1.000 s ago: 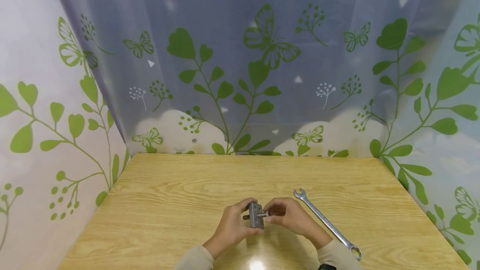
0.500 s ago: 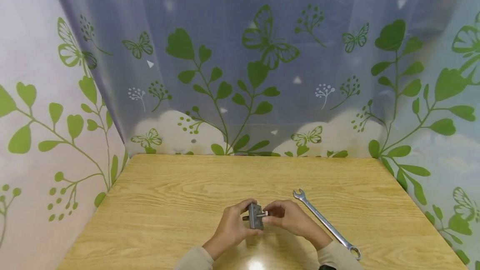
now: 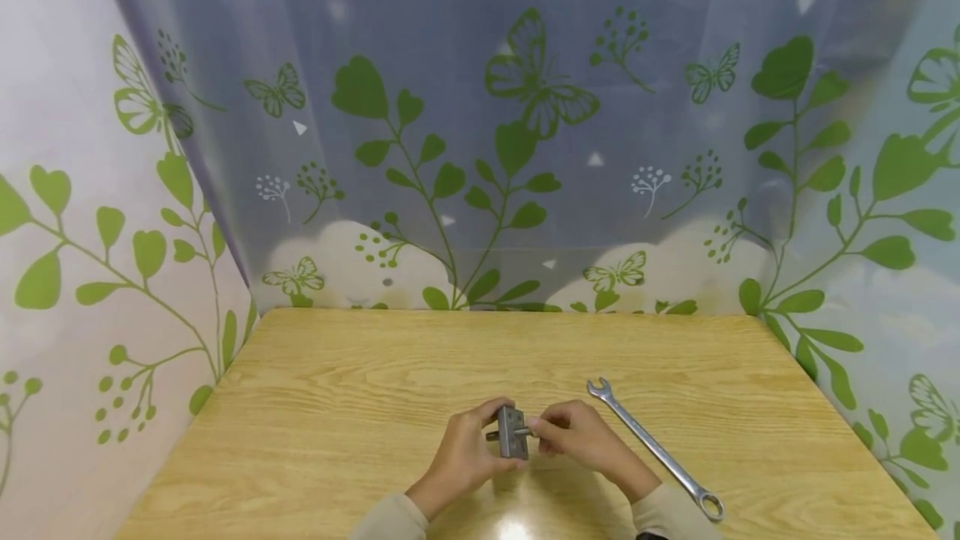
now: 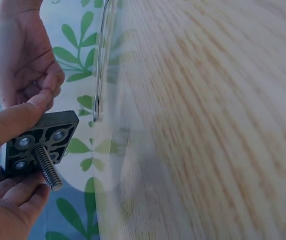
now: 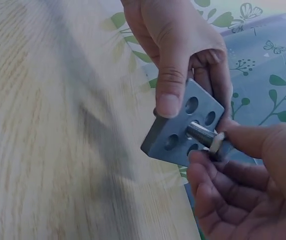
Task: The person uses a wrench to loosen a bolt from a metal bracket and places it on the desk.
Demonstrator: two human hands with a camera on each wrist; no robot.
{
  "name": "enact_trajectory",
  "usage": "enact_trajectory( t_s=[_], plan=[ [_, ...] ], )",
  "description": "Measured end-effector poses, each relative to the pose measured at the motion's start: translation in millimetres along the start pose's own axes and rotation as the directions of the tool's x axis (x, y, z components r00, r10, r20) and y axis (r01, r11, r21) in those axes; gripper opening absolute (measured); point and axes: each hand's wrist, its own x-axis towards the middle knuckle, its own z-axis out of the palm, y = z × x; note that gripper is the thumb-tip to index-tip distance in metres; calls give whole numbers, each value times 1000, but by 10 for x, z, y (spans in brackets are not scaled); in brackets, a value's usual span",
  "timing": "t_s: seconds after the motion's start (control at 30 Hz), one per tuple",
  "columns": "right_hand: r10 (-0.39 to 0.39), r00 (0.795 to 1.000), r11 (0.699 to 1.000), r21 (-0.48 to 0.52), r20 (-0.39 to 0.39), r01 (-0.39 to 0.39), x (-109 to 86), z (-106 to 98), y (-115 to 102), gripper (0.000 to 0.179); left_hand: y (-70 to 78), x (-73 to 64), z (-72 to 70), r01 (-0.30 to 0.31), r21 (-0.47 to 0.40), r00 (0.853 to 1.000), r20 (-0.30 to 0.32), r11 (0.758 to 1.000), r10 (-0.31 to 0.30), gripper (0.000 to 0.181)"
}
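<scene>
My left hand point(image 3: 463, 450) grips a grey square plate point(image 3: 512, 433) by its edges, thumb on one side and fingers on the other, held up over the table. A threaded bolt point(image 4: 48, 169) runs through the plate's middle hole; its threaded end sticks out of the ribbed side in the left wrist view. On the flat side, round holes surround the bolt's shank point(image 5: 201, 134), and the bolt head stands off from the plate. My right hand point(image 3: 581, 438) pinches that head between thumb and fingertips, its other fingers curled below.
A combination wrench point(image 3: 652, 444) lies slantwise on the wood-grain table point(image 3: 360, 382), right beside my right hand and forearm. Behind the table and along both sides hangs a curtain point(image 3: 450, 107) printed with leaves and butterflies.
My right thumb and fingers have shifted on the bolt head, covering more of it in the head view. The left hand, plate and wrench stay where they were.
</scene>
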Motion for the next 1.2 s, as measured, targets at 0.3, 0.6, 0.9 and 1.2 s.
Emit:
enact_trajectory(
  t_s=[0.3,0.6,0.9,1.2],
  plan=[
    [-136,991,990,-40,-20,135,-8,-24,-27,17,10,-4,-5,7,-11,1000,8,1000,-7,67],
    [-111,994,993,-43,-6,110,10,-35,7,24,12,2,-22,-11,-5,1000,-6,1000,11,68],
    [49,998,994,95,27,-51,-11,-22,-2,54,32,-6,-21,-31,6,999,-10,1000,31,69],
    [-67,998,997,-25,-2,67,3,-33,-1,20,35,-7,-25,-32,-5,999,5,999,32,68]
  ],
)
